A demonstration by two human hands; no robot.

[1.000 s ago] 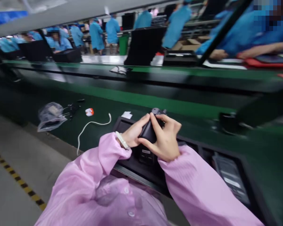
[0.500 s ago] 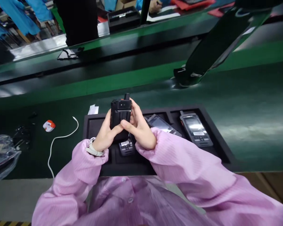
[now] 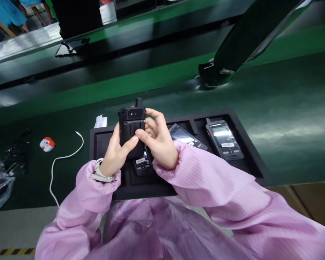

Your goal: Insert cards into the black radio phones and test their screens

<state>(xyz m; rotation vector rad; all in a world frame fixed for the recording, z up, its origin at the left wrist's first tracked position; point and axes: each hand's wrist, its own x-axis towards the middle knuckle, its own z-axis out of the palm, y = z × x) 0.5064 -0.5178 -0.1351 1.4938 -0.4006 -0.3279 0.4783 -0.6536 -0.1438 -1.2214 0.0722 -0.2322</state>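
A black handheld device (image 3: 132,126) with a stubby antenna is held upright, its back with two small round spots facing me. My left hand (image 3: 116,155) grips its left side, thumb on the back. My right hand (image 3: 161,144) holds the right side, its thumb beside the left one. Beneath them lies a black foam tray (image 3: 247,148). In its right compartment rests another device (image 3: 224,140) with a lit or reflecting screen. A flat clear-wrapped item (image 3: 186,136) lies in the middle, and a further device (image 3: 143,165) shows partly below my hands.
On the green table, left of the tray, are a white cable (image 3: 67,156), an orange-and-white object (image 3: 47,144), a white paper slip (image 3: 100,121) and a plastic bag (image 3: 0,184). A dark post (image 3: 241,47) rises behind the tray.
The view has shifted, so the table items appear slightly further left and higher. The held device is tilted to show more of its back, and the right fingers have loosened at its side.
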